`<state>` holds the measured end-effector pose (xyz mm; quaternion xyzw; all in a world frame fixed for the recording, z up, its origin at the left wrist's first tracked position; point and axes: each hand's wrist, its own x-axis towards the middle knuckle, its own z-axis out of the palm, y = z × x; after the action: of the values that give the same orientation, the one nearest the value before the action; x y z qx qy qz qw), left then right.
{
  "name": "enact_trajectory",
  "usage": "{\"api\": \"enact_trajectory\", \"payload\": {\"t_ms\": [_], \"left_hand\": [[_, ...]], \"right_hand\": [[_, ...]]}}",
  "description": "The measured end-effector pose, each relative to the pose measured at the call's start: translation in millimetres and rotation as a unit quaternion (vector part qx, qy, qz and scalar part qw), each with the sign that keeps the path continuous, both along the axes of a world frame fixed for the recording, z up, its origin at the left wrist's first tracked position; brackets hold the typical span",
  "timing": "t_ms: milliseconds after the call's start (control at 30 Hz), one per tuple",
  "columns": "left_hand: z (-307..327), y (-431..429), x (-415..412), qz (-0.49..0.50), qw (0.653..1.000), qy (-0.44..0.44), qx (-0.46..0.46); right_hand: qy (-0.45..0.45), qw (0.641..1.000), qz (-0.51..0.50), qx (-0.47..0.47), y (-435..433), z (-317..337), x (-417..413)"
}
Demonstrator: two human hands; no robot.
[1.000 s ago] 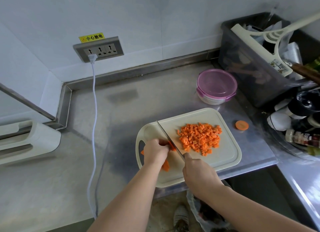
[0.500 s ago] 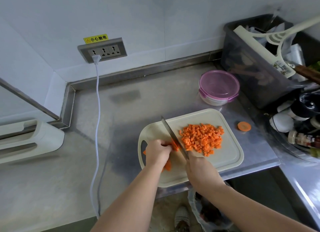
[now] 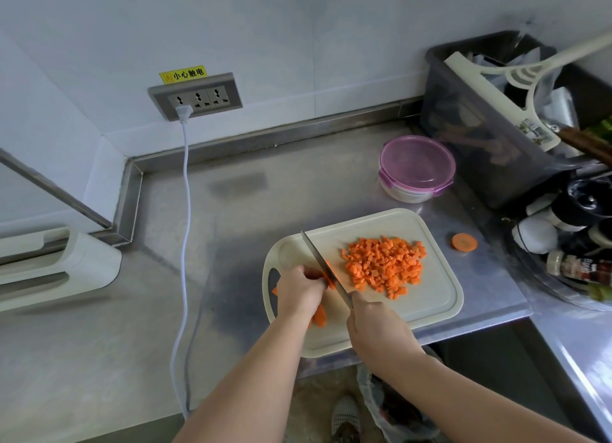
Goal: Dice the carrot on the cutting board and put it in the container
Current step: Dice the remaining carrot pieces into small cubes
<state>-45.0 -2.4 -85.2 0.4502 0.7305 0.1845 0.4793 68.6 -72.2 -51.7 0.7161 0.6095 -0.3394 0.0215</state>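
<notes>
The last carrot strips [image 3: 319, 315] are held down by the curled left hand [image 3: 299, 292] on the left of the cutting board [image 3: 430, 303], lower centre of the frame. There the knife [image 3: 318, 257], gripped in the right hand [image 3: 377, 330], has barely shifted over the past second. The diced heap [image 3: 384, 267] beside the blade is unchanged and the lidded container [image 3: 415, 169] at upper right is untouched, so dicing is judged unfinished.

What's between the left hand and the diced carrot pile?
In the head view, the knife blade, gripped by the right hand, slants between the left hand and the diced carrot pile.
</notes>
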Motion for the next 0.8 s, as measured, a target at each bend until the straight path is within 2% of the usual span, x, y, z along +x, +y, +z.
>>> {"api": "enact_trajectory", "payload": {"t_ms": [500, 667, 800], "left_hand": [[1, 1, 0, 0.009, 1.0, 0.0, -0.016], [3, 0, 1, 0.011, 1.0, 0.0, -0.014], [5, 0, 2, 0.006, 1.0, 0.014, -0.015]], "right_hand": [[-0.049, 0.999, 0.005, -0.016, 3, -19, -6], [-0.027, 0.999, -0.007, -0.017, 4, -17, -2], [0.007, 1.0, -0.014, 0.019, -1, -14, 3]]}}
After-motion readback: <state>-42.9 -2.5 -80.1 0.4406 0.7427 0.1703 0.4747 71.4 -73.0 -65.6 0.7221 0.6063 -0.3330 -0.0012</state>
